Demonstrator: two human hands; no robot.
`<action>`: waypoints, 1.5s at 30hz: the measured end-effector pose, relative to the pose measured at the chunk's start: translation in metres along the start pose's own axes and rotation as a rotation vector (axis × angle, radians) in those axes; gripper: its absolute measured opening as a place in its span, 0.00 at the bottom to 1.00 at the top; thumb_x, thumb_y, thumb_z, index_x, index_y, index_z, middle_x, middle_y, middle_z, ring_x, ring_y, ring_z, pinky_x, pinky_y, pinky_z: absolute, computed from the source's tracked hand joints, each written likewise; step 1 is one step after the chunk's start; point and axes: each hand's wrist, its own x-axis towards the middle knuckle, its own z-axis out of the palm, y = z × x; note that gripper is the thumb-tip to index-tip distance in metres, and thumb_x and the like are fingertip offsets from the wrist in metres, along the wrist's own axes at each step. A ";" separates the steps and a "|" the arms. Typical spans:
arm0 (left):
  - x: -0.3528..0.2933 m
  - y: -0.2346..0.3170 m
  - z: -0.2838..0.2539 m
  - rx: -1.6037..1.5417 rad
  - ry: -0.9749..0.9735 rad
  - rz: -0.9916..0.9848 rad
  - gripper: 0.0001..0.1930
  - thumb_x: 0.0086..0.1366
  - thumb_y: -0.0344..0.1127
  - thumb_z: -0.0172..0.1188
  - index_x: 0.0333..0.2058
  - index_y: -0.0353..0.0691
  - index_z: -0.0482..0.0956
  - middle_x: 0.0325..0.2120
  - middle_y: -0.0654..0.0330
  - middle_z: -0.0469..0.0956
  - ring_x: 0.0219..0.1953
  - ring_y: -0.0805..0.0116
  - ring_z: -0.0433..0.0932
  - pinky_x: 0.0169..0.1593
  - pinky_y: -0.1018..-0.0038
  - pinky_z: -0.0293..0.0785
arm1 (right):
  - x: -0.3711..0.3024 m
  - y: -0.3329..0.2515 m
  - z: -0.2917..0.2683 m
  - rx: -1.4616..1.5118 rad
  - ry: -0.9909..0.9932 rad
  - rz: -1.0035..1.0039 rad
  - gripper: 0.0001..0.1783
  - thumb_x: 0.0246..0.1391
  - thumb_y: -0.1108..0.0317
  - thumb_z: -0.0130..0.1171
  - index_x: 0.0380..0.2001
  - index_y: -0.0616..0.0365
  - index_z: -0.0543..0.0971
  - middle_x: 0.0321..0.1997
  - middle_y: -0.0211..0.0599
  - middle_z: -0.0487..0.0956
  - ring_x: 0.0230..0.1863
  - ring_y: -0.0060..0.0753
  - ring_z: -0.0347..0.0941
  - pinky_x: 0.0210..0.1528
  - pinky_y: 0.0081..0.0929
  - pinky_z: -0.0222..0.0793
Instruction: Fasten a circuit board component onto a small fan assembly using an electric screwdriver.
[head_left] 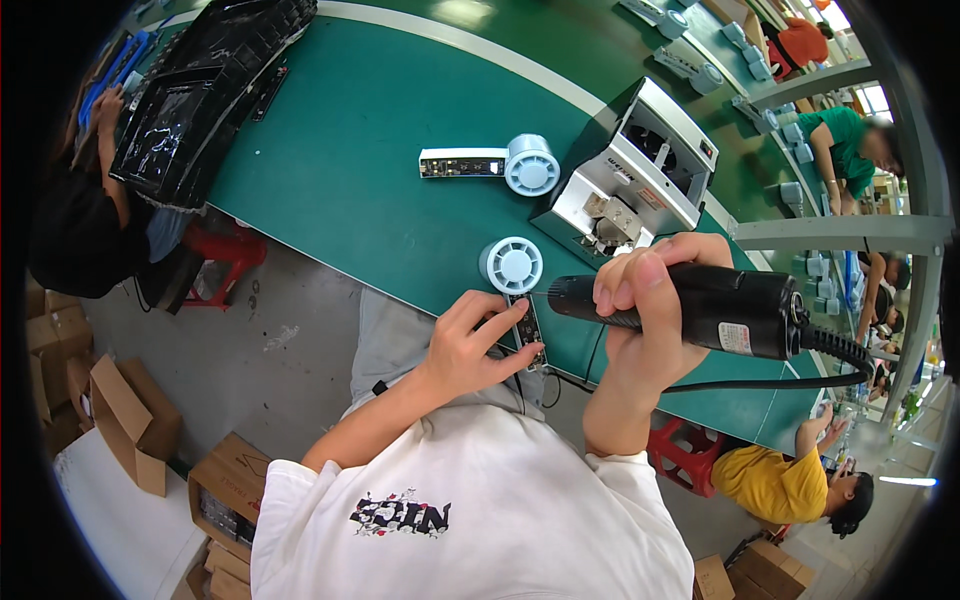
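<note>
Your right hand point(640, 300) grips a black electric screwdriver point(690, 305), fingers closed round its body, bit tip pointing at the small circuit board point(527, 328). Your left hand point(470, 345) presses that board flat w/ spread fingers, at the green table point(350, 180) edge. White round fan point(511, 265) sits just beyond the board.

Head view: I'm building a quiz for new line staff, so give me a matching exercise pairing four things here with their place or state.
Things:
1. black electric screwdriver
2. small circuit board
3. white round fan part
4. grey box machine

Places or states:
A. pinned under the left hand's fingers
B. standing at the green table's far side
C. gripped in the right hand
D. lying on the green table just beyond the board

Pairs: 1-C, 2-A, 3-D, 4-B
</note>
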 end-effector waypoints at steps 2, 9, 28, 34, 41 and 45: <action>0.000 0.000 0.001 -0.001 0.000 0.003 0.25 0.41 0.35 0.76 0.41 0.33 0.81 0.29 0.56 0.75 0.29 0.60 0.75 0.31 0.69 0.74 | -0.003 0.002 0.002 -0.051 -0.007 -0.032 0.09 0.55 0.79 0.56 0.34 0.62 0.66 0.17 0.36 0.69 0.14 0.26 0.64 0.21 0.25 0.66; -0.004 -0.003 0.003 0.001 0.010 -0.007 0.26 0.40 0.36 0.77 0.41 0.35 0.82 0.29 0.56 0.76 0.29 0.61 0.75 0.30 0.70 0.74 | -0.009 0.014 0.002 -0.020 -0.031 -0.074 0.12 0.53 0.82 0.57 0.33 0.60 0.64 0.17 0.34 0.68 0.12 0.23 0.62 0.19 0.23 0.64; -0.001 0.001 -0.009 0.018 -0.167 0.135 0.30 0.44 0.48 0.75 0.44 0.36 0.80 0.29 0.58 0.75 0.30 0.61 0.73 0.33 0.69 0.73 | 0.060 -0.027 -0.025 0.181 0.163 -0.139 0.09 0.53 0.77 0.61 0.35 0.62 0.71 0.17 0.34 0.69 0.15 0.25 0.65 0.20 0.25 0.65; 0.003 0.005 0.007 0.130 -0.058 0.121 0.27 0.42 0.45 0.75 0.40 0.37 0.82 0.27 0.61 0.74 0.29 0.63 0.73 0.31 0.69 0.69 | 0.080 -0.013 -0.014 0.028 0.214 -0.148 0.10 0.50 0.77 0.66 0.29 0.63 0.73 0.16 0.33 0.71 0.13 0.23 0.67 0.18 0.21 0.64; 0.013 0.004 0.015 0.198 -0.021 0.030 0.26 0.40 0.43 0.78 0.37 0.35 0.82 0.20 0.61 0.73 0.23 0.62 0.72 0.27 0.69 0.66 | 0.063 -0.008 -0.018 0.083 0.146 -0.015 0.12 0.50 0.77 0.66 0.29 0.60 0.70 0.17 0.31 0.70 0.14 0.22 0.66 0.17 0.22 0.65; 0.010 0.000 0.018 0.207 -0.014 0.026 0.26 0.42 0.45 0.76 0.39 0.37 0.81 0.19 0.64 0.72 0.23 0.65 0.71 0.27 0.69 0.63 | 0.014 -0.015 -0.029 0.177 0.135 -0.046 0.13 0.52 0.81 0.60 0.35 0.60 0.67 0.22 0.32 0.68 0.16 0.24 0.65 0.19 0.25 0.65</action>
